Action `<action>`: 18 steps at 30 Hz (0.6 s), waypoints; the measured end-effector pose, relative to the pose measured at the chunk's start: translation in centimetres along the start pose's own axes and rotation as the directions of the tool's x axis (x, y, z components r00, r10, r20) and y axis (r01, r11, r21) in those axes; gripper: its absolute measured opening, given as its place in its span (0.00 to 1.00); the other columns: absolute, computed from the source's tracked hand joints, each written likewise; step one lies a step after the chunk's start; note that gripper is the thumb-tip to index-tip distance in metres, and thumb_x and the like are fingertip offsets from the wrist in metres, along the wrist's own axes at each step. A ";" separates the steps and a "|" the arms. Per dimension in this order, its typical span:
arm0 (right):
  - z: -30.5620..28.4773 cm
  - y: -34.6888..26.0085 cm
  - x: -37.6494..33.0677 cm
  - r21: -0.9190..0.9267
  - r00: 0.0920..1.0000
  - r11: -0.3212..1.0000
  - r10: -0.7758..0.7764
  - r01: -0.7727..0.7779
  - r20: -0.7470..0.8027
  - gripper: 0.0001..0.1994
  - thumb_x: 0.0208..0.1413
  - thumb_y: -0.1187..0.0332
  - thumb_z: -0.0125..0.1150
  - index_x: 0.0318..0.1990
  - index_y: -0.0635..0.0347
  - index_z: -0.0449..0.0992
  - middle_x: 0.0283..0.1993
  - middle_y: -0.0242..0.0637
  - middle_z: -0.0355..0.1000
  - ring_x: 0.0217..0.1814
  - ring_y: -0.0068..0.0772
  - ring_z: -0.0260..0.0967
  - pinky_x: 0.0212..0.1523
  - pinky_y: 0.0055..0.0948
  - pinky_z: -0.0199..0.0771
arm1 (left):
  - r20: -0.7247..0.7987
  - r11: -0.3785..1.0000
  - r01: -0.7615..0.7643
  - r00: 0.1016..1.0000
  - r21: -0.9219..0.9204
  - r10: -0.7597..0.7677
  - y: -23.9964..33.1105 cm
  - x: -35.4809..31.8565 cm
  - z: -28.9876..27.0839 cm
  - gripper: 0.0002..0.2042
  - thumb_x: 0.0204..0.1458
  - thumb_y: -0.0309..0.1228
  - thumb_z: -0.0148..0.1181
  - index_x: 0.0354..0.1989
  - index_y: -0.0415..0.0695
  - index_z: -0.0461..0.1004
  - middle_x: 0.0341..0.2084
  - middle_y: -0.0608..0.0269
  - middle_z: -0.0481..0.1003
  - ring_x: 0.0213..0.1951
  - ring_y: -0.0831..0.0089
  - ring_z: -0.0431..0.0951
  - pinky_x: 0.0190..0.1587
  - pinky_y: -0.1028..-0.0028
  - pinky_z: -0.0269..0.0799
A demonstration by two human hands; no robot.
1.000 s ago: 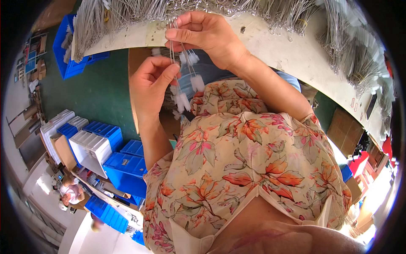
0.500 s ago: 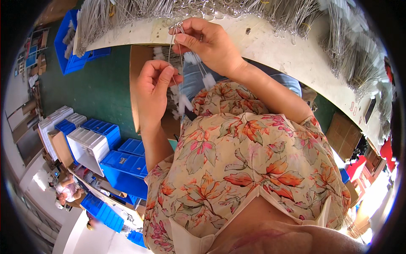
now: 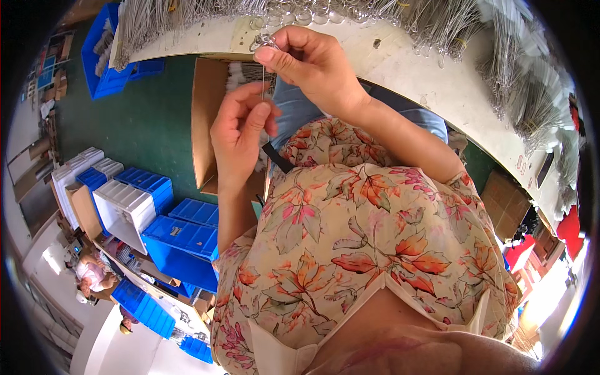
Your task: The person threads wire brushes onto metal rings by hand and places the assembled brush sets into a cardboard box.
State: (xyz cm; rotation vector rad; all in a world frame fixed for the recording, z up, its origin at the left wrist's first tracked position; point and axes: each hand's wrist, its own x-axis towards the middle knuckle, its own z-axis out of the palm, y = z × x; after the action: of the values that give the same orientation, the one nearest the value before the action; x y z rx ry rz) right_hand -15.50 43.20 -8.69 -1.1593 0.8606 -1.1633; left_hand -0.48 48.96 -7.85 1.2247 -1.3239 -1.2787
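Observation:
My right hand [image 3: 312, 65] pinches a small metal ring with thin wires [image 3: 264, 56] hanging from it, just in front of the white workbench edge [image 3: 400, 69]. My left hand [image 3: 240, 134] is below it, fingers closed around the lower ends of the same thin wires. Both hands are over my lap, above an open cardboard box [image 3: 209, 119] that holds white-tipped pieces. Piles of grey wire bundles [image 3: 187, 15] lie along the bench top.
Blue and white plastic crates [image 3: 156, 212] are stacked on the green floor at my left. A blue bin [image 3: 103, 59] stands beside the bench end. Another person [image 3: 90, 275] sits far down at the lower left. More wire bundles [image 3: 519, 81] cover the bench's right side.
My right hand has lifted the ring and wires toward the bench edge. My left hand has followed upward and closed on the wires' lower part.

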 end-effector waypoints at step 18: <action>1.7 0.0 -0.9 -0.258 0.939 0.929 -0.309 0.264 -0.152 0.07 0.50 0.71 0.62 0.27 0.62 0.70 0.19 0.23 0.60 0.21 0.12 0.51 0.20 0.16 0.54 | -0.141 0.983 -0.132 0.979 0.131 0.150 -3.1 -0.5 0.0 0.09 0.56 0.24 0.48 0.41 0.33 0.71 0.27 0.58 0.75 0.26 0.75 0.77 0.31 0.78 0.73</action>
State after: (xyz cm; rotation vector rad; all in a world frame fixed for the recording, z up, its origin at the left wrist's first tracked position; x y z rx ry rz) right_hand -14.08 44.42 -8.38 -1.4197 1.0181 -1.4610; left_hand -0.18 49.56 -10.91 1.2605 -1.3682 -0.9992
